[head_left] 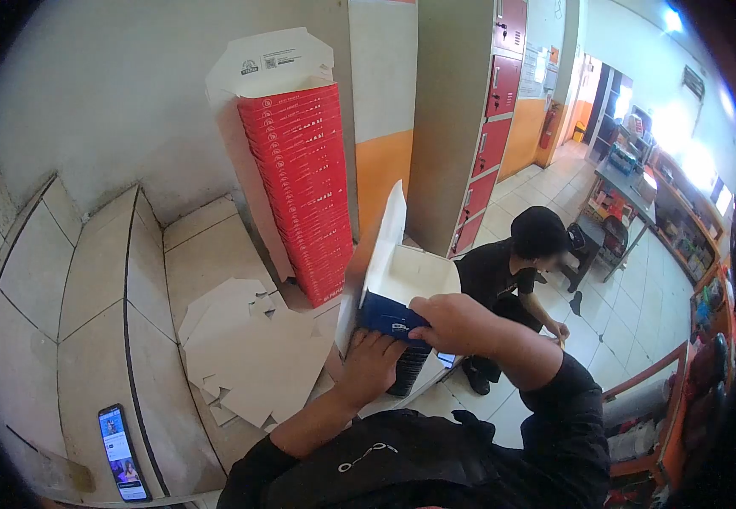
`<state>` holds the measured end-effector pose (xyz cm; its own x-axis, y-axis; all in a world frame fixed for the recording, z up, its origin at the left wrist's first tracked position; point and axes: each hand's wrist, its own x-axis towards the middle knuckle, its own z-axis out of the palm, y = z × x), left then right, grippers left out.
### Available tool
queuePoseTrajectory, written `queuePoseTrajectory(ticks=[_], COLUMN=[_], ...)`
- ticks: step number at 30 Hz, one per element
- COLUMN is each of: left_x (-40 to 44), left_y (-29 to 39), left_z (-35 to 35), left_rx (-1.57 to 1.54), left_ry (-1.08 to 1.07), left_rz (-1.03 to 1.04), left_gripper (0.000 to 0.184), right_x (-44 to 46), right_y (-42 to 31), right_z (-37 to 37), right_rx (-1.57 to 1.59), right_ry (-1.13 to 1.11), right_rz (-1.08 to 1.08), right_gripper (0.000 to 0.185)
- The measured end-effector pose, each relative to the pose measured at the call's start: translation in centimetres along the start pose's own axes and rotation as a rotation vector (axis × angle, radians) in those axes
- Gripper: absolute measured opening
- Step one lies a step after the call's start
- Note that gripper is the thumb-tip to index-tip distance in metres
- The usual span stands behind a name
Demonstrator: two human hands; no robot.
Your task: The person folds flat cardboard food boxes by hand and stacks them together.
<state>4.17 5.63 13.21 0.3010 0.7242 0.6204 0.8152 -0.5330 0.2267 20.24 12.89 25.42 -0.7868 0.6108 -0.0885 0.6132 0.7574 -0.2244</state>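
Observation:
In front of me stands an open blue cardboard box with a white inside and a raised lid flap. It tops a stack of dark nested boxes, partly hidden by my hands. My left hand presses its fingers against the lower front of the blue box. Closed on the box's right front corner is my right hand, thumb below the rim. Flat white cardboard blanks lie in a loose pile to the left of my hands.
A tall stack of nested red boxes rises behind the blanks. On the tiled step at left lies a lit phone. A person in black crouches low at right, near red lockers. A wooden rack stands at lower right.

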Motion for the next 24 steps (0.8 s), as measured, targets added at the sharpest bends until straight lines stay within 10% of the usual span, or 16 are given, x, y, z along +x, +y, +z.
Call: queuePoseTrajectory(ticks=[24], left_x=[-0.1], left_y=[1.0], left_z=[1.3], left_rx=[-0.158], left_ry=[0.073], left_rz=[0.048], left_gripper=[0.032], right_x=[-0.2], right_y=[-1.7], right_z=[3.7], right_rx=[-0.042], right_ry=[0.193], right_rz=[-0.050], right_gripper=[0.019])
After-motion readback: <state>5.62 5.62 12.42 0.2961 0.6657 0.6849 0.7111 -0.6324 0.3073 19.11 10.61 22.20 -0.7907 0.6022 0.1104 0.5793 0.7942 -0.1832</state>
